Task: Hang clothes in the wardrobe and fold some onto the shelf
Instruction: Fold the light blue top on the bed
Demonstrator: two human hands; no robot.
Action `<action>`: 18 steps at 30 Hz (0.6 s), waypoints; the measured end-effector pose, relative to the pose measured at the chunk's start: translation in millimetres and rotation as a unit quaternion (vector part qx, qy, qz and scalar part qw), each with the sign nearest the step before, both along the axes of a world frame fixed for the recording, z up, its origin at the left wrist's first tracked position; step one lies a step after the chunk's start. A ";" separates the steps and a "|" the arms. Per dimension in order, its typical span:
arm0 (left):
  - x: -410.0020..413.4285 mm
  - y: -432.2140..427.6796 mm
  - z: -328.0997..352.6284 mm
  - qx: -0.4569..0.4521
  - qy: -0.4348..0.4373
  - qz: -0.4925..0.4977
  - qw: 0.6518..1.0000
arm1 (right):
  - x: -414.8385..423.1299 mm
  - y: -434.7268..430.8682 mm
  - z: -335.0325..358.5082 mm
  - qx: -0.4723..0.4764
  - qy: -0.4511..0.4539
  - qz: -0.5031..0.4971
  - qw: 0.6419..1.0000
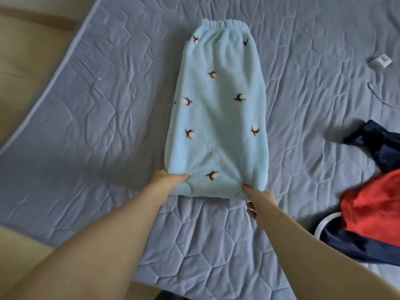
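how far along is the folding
Done: the pants lie flat on the bed, seemingly halved lengthwise. In hand: the left hand and right hand pinch their near end. Left: folding them shorter, then the crumpled red garment and navy garment at right.

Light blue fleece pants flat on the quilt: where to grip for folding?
Likely the near edge's two corners, from the person's side: the light blue fleece pants lie flat lengthwise, elastic waistband far; left hand and right hand pinch there.

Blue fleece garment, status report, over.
Left hand and right hand pinch near edge. Blue fleece garment flat on quilt. Red and navy clothes apart, right.
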State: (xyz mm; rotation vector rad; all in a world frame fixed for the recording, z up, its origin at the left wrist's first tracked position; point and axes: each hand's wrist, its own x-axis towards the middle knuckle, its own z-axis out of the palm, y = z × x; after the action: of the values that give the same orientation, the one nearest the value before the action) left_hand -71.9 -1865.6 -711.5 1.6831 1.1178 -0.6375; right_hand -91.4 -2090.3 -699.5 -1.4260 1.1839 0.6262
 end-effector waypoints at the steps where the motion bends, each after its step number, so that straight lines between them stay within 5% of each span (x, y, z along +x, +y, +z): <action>1: -10.6 2.5 4.4 -0.010 0.011 0.004 1.000 | -9.2 0.2 5.9 0.007 0.015 0.005 1.000; 18: -237.3 25.9 86.1 -0.088 0.120 0.019 0.989 | -235.2 14.2 79.8 0.059 0.147 0.043 0.986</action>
State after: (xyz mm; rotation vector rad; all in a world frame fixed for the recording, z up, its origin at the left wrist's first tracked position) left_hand -309.2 -1839.6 -625.4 1.4590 1.2208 -0.9072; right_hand -326.6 -2076.1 -619.7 -1.3184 1.2951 0.9775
